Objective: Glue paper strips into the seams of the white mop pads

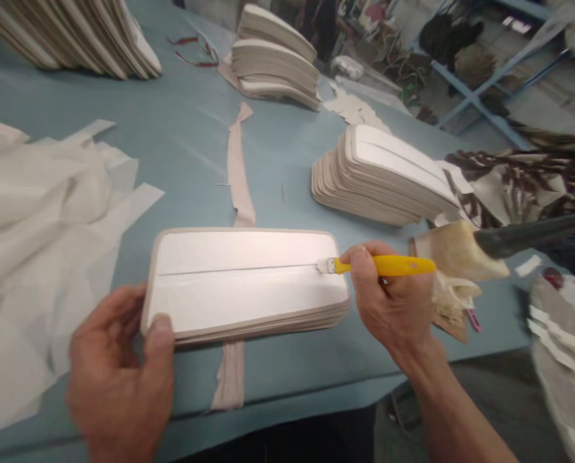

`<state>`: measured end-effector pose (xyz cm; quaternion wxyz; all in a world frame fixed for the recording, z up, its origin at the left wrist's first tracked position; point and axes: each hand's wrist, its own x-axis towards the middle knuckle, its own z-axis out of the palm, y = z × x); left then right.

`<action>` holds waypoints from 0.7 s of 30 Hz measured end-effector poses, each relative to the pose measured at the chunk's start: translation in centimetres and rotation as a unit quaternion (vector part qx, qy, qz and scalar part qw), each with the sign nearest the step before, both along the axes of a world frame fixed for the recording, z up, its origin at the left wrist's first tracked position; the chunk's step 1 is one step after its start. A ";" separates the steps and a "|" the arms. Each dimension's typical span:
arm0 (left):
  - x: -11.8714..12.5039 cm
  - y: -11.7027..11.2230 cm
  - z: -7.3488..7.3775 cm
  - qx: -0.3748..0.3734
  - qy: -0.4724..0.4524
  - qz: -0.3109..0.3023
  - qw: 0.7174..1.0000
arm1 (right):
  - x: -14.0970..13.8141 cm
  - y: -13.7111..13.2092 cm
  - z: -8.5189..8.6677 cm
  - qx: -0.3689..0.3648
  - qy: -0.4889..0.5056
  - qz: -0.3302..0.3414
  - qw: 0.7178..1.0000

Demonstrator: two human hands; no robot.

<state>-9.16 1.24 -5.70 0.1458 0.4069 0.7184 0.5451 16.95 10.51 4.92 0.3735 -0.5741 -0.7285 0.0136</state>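
A short stack of rounded oblong panels (249, 296), white on top with beige edges, lies in front of me. One dark line runs lengthwise along the middle of the top panel. My left hand (123, 366) grips the stack's left end, thumb on the top face and fingers at the side. In my right hand (393, 302) is a yellow-handled brush (398, 265). The brush's whitish tip touches the top panel near its right end, on the line. A pale pink fabric strip (240, 173) passes under the stack.
White cut sheets (41, 225) cover the table's left. Further panel stacks stand at back left (75, 32), back centre (278, 64) and right (379, 173). Red-armed glasses (195, 51) lie at the back. A pale, glue-crusted container (456, 251) with a dark handle is beyond my right hand.
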 end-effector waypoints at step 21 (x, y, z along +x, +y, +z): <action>1.0 -0.3 -0.3 -0.013 -0.007 0.014 1.000 | -13.8 0.4 -2.0 -0.146 0.286 0.134 0.938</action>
